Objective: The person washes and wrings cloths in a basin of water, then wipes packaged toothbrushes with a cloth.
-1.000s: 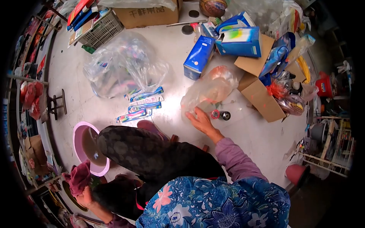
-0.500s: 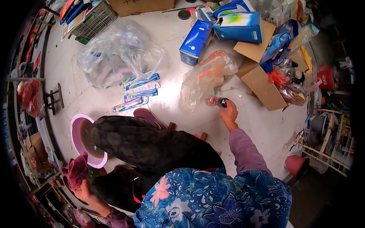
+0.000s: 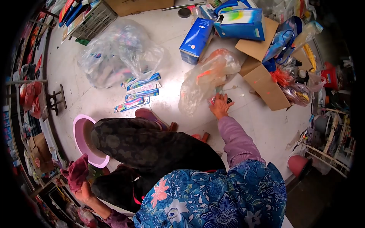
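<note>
Left hand (image 3: 84,193): grip closed on cloth (image 3: 77,173), near basin (image 3: 78,133). Right hand (image 3: 220,107): fingers parted, over red item (image 3: 211,101) and black item (image 3: 229,100) on floor (image 3: 262,127); contact hidden, cannot tell whether grip pinches either. Plastic bag (image 3: 200,81) just beyond; carton (image 3: 268,90) to the right.

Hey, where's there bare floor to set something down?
Bare floor shows between the toothbrush packs and the orange-marked plastic bag, and right of the right hand, below the open cardboard box. It's crowded at that hand, where small round items sit beside the bag.
</note>
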The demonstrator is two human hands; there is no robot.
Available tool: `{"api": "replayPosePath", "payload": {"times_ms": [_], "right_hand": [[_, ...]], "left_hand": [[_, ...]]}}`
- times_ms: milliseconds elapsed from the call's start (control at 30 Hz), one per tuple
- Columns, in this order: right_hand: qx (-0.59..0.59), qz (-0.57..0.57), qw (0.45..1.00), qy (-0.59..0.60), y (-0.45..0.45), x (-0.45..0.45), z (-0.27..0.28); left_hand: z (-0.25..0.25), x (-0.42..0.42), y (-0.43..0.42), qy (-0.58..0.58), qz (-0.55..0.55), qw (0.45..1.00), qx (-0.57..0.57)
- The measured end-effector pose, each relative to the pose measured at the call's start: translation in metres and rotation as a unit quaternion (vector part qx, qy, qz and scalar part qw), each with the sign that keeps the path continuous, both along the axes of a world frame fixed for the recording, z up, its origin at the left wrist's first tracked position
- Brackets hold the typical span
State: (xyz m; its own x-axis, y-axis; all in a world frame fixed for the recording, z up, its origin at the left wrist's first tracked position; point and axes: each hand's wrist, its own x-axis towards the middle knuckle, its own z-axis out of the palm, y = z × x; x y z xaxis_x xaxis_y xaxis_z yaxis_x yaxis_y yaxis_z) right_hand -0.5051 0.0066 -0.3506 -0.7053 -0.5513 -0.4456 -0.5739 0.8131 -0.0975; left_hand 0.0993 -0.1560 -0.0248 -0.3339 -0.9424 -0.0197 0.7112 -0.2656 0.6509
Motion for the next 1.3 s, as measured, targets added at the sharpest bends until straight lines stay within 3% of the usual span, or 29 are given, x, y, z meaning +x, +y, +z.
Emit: {"api": "replayPosePath", "payload": {"times_ms": [100,133,200,300,333,400,467,533,567,600,733,767,867,1000,1200,1300], "right_hand": [[-0.008,-0.050,0.998,-0.044,0.001,-0.002,-0.004],[-0.016,-0.063,0.997,-0.045,0.001,-0.002,-0.004],[-0.003,-0.074,0.996,-0.055,-0.003,-0.004,0.004],[0.000,-0.083,0.995,-0.055,-0.006,-0.007,0.012],[-0.008,-0.082,0.996,-0.045,-0.004,-0.008,0.012],[-0.009,-0.083,0.995,-0.049,-0.001,-0.011,0.012],[-0.011,-0.086,0.995,-0.050,0.004,-0.015,0.004],[-0.037,-0.091,0.994,-0.045,0.007,-0.015,-0.009],[-0.038,-0.093,0.994,-0.045,0.009,-0.015,-0.012],[-0.028,-0.097,0.994,-0.051,0.007,-0.015,-0.008],[-0.026,-0.100,0.994,-0.037,0.018,-0.015,-0.004],[-0.028,-0.101,0.994,-0.034,0.024,-0.016,-0.002],[-0.044,-0.104,0.993,-0.033,0.046,-0.024,0.010],[-0.028,-0.130,0.991,-0.026,0.072,-0.040,0.019],[0.001,-0.107,0.993,-0.041,0.090,-0.047,-0.019],[0.018,-0.113,0.993,-0.040,0.088,-0.047,-0.020]], "left_hand": [[0.002,0.003,-0.006,0.008,-0.032,0.999,0.019],[0.013,-0.022,-0.009,-0.071,0.209,0.963,0.151],[0.017,-0.035,-0.011,-0.144,0.431,0.849,0.271],[0.007,-0.011,-0.007,-0.115,0.340,0.907,0.218],[0.003,-0.002,-0.007,-0.044,0.228,0.956,0.178],[0.000,0.007,-0.009,0.030,0.109,0.985,0.133],[0.016,-0.026,-0.012,-0.111,0.348,0.899,0.242],[0.018,-0.034,-0.012,-0.138,0.395,0.868,0.266],[0.004,0.004,-0.009,-0.056,0.284,0.928,0.235],[0.002,0.005,-0.009,-0.011,0.226,0.950,0.216],[0.004,-0.024,-0.011,0.046,0.010,0.996,0.071],[0.018,-0.046,-0.012,-0.055,0.212,0.962,0.161],[0.018,-0.039,-0.014,-0.135,0.347,0.905,0.206],[0.012,-0.033,-0.018,-0.154,0.413,0.865,0.238],[-0.008,0.007,-0.015,-0.136,0.300,0.928,0.173],[-0.043,0.081,-0.018,-0.261,0.178,0.947,0.058]]}}
